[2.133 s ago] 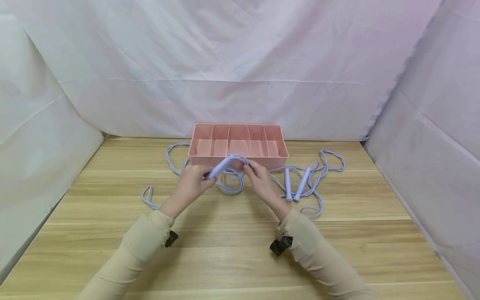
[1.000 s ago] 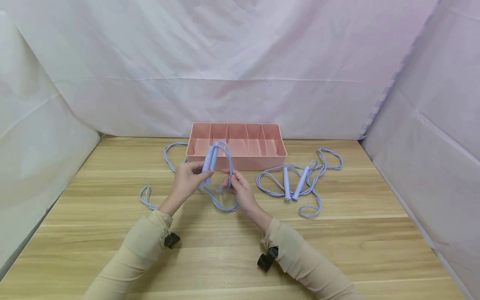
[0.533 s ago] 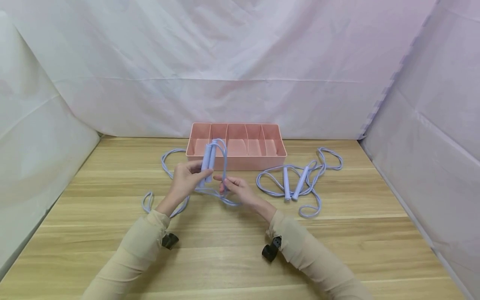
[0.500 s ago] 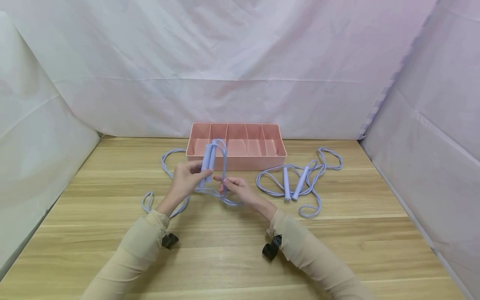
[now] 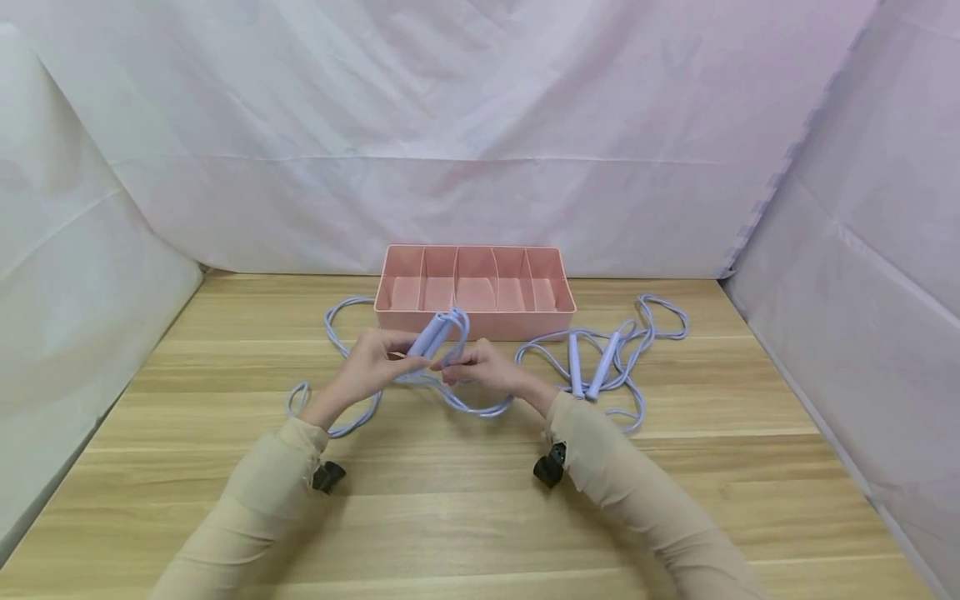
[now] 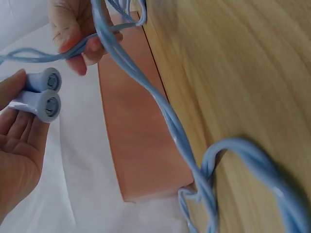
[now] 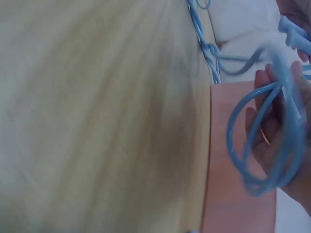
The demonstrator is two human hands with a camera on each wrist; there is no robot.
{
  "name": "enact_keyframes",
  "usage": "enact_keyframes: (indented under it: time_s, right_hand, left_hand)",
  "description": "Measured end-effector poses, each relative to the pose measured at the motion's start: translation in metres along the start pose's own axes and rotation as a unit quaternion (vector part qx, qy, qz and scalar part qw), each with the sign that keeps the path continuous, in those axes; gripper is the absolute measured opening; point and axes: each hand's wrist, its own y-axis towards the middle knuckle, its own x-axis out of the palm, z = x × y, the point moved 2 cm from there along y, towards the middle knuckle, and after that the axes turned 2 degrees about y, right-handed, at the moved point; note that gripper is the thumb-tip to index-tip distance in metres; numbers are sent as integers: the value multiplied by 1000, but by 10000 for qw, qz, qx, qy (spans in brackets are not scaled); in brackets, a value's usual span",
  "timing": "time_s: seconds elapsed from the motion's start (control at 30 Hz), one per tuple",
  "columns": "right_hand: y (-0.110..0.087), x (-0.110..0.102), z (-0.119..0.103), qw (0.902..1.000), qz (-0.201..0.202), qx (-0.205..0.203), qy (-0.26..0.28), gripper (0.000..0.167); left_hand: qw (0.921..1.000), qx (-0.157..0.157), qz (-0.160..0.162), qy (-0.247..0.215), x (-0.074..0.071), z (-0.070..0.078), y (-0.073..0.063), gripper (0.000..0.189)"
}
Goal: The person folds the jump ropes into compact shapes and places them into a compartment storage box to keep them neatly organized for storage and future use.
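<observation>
My left hand [image 5: 372, 364] grips the two pale-blue handles [image 5: 429, 337] of a jump rope side by side. In the left wrist view, the round ends of these handles [image 6: 50, 106] stick out past the thumb. Close on the right, my right hand [image 5: 483, 367] pinches the doubled cord [image 6: 77, 47] near the handles. Looped cord [image 7: 235, 131] hangs blurred in front of that hand in the right wrist view. The rest of the cord [image 5: 472, 410] trails below both hands and out to the left over the table.
Behind the hands stands a pink box [image 5: 480, 323] with several compartments. A second pale-blue jump rope [image 5: 604, 367] lies loosely tangled on the wooden table [image 5: 450, 517] at the right. White cloth [image 5: 480, 192] encloses the back and sides.
The left hand has lowered and tilted the handles toward the right. The right hand, which held the cord lower down, has shifted slightly right, and the trailing cord now swings farther right.
</observation>
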Motion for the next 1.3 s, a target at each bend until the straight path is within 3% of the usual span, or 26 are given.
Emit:
enact_keyframes:
  time_s: [0.2,0.3,0.37,0.47,0.63,0.77,0.87,0.97,1.17,1.23,1.3]
  right_hand:
    - [7,-9,-12,9907,-181,-275,-1323,15]
    - [10,-12,-18,9794,-194,-222,-1997,12]
    - [13,-14,-21,9738,-252,-210,-2249,11]
    - [17,-16,-23,9652,-381,-96,-2584,11]
    - [23,-18,-22,9445,-430,365,-3236,13]
    - [27,-15,-24,9226,-362,570,-3799,11]
    - [28,-11,-29,9144,-303,760,-3964,10]
    - [30,-7,-37,9161,-136,986,-3883,12]
    - [32,-1,-51,9264,174,1099,-3597,19]
    - [32,0,-54,9336,343,1169,-3371,20]
    - [32,1,-57,9407,595,1260,-3094,18]
  left_hand:
    - [9965,170,-660,485,0,7,0,20]
    - [9899,552,-798,1038,4,9,1,18]
    - [9809,828,-845,1544,7,10,1,16]
    - [9589,1186,-918,2407,12,13,3,13]
    - [9261,1159,-1147,3402,20,20,3,8]
    - [9115,976,-1305,3777,26,19,5,9]
    - [9100,905,-1298,3832,29,15,6,11]
    - [9101,838,-1235,3867,31,14,7,14]
    - [9056,686,-967,4071,30,11,9,11]
    - [9067,524,-826,4103,28,7,11,11]
    - [9137,312,-684,3994,24,3,12,9]
